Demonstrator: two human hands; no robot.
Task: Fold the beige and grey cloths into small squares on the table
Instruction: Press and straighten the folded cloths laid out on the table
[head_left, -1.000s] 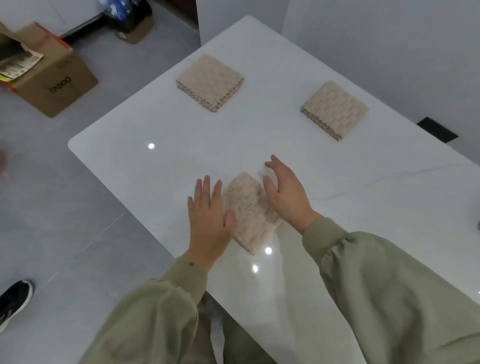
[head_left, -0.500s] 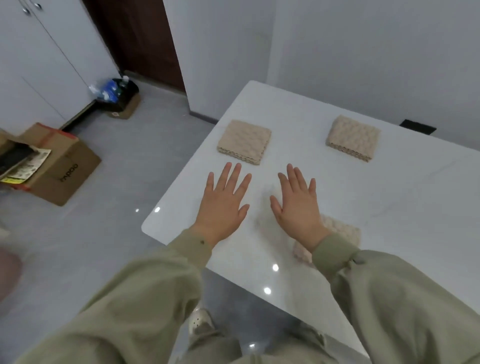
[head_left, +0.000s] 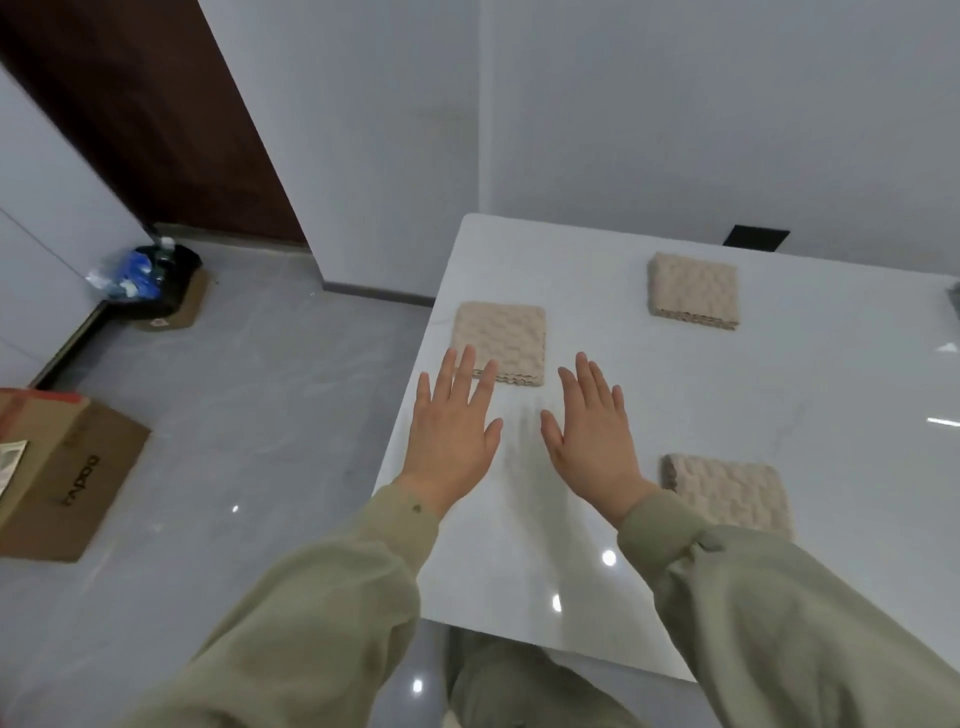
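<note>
Head view: both hands reach out palms down, side by side, over the white table (head_left: 779, 395).
Left hand (head_left: 449, 441): fingers straight and spread, holding nothing; its fingertips overlap the near edge of the left beige square (head_left: 506, 332), though I cannot tell whether they touch it.
Right hand (head_left: 592, 441): equally flat and empty, over bare tabletop.
Beige cloths: three are folded small. The left beige square is near the table's left edge, the far beige square (head_left: 693, 291) is toward the wall, and the near beige square (head_left: 737, 491) is just beside the right sleeve.
Grey cloth: a grey sliver (head_left: 953, 301) at the table's right edge may be it; too little shows to say.
Step in hand: likely a pause between cloths, with the beige ones apparently done.
Doing it well: bring the next cloth to the bare middle, spread it flat, match corners before each fold, and press every crease with flat palms.
Floor: a cardboard box (head_left: 67, 467) sits at the left.
</note>
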